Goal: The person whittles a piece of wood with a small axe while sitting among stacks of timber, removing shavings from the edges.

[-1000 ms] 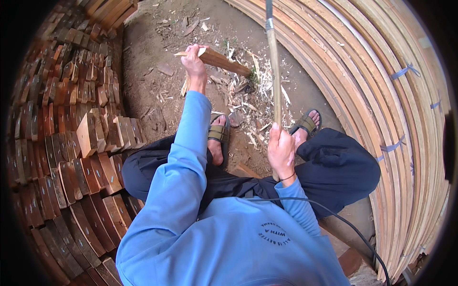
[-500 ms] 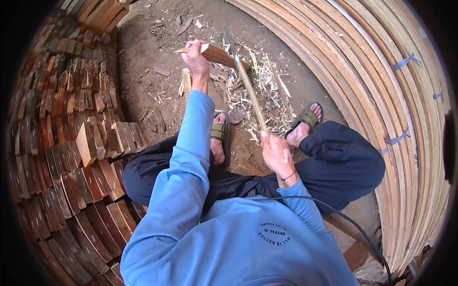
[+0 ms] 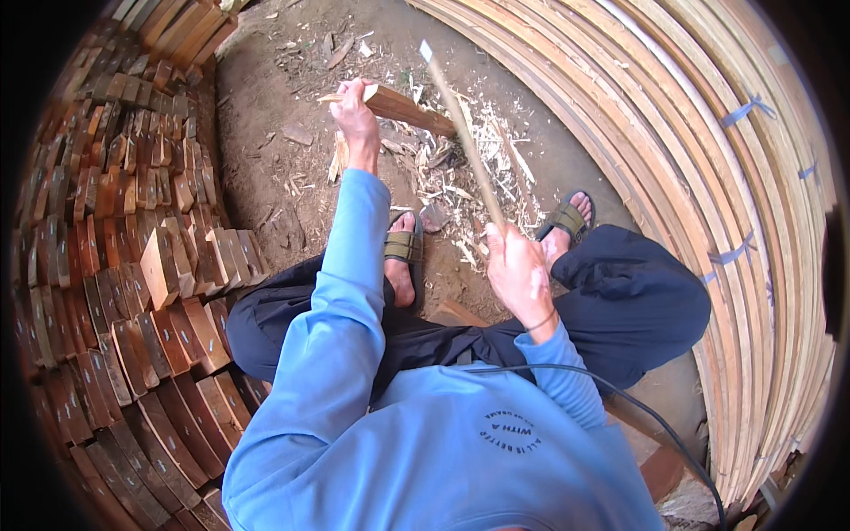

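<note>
My left hand (image 3: 357, 115) is wrapped round the pale, split end of a brown piece of wood (image 3: 409, 111). It holds the wood above the ground, with the other end pointing right. My right hand (image 3: 521, 276) is closed on the pale wooden shaft of a long-handled chopping knife (image 3: 475, 159). The shaft runs forward and left, passing just by the wood's right end. A bright patch shows at the tool's far tip; the blade's shape is hard to make out.
Pale wood chips (image 3: 509, 146) litter the dirt between my sandalled feet. Stacked short brown boards (image 3: 173, 332) rise on the left. Long planks (image 3: 655, 133), tied with blue strips, curve along the right. A black cable (image 3: 655, 420) crosses my right side.
My right hand has shifted slightly right, and the knife has swung up, its shaft now beside the wood's end. My left hand and the wood have moved slightly left.
</note>
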The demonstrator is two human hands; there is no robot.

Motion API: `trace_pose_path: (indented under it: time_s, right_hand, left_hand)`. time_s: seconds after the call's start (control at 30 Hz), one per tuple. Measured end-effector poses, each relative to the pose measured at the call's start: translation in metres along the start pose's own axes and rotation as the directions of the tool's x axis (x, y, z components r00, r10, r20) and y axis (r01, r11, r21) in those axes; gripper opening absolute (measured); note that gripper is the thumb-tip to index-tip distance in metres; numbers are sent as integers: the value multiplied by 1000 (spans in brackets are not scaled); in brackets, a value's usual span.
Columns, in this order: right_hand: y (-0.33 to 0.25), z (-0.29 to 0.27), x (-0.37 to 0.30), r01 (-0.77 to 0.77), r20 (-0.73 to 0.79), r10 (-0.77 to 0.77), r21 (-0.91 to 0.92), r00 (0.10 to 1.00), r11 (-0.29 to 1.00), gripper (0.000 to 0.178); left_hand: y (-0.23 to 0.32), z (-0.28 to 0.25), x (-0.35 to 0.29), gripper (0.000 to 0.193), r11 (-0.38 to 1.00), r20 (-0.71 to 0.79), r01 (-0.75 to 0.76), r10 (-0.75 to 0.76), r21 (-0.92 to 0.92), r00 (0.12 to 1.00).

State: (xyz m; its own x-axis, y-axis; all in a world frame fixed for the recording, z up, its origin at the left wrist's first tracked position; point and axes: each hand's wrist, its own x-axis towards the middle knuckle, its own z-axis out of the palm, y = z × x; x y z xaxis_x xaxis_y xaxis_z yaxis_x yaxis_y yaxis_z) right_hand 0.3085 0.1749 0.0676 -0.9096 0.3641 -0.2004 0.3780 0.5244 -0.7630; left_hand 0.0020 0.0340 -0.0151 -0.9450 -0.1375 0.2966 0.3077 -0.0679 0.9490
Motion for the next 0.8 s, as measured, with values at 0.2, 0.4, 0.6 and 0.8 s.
trace_pose_path:
  time_s: [0.2, 0.4, 0.6, 0.8]
  right_hand:
    - [42, 45, -7, -1, 35, 0, 22, 999, 1000, 42]
    - [12, 15, -3, -12, -60, 10, -41, 998, 999, 48]
    - [58, 59, -2, -62, 62, 67, -79, 996, 995, 42]
    - [36, 33, -11, -67, 184, 76, -53, 980, 996, 45]
  left_hand:
    - [2, 1, 2, 22, 994, -64, 71, -76, -86, 995]
    - [-3, -13, -11, 24, 998, -12, -23, 24, 65, 1000]
    - [6, 1, 1, 23, 988, -8, 106, -108, -116, 994]
    - [2, -2, -3, 22, 1000, 41, 8, -8, 17, 999]
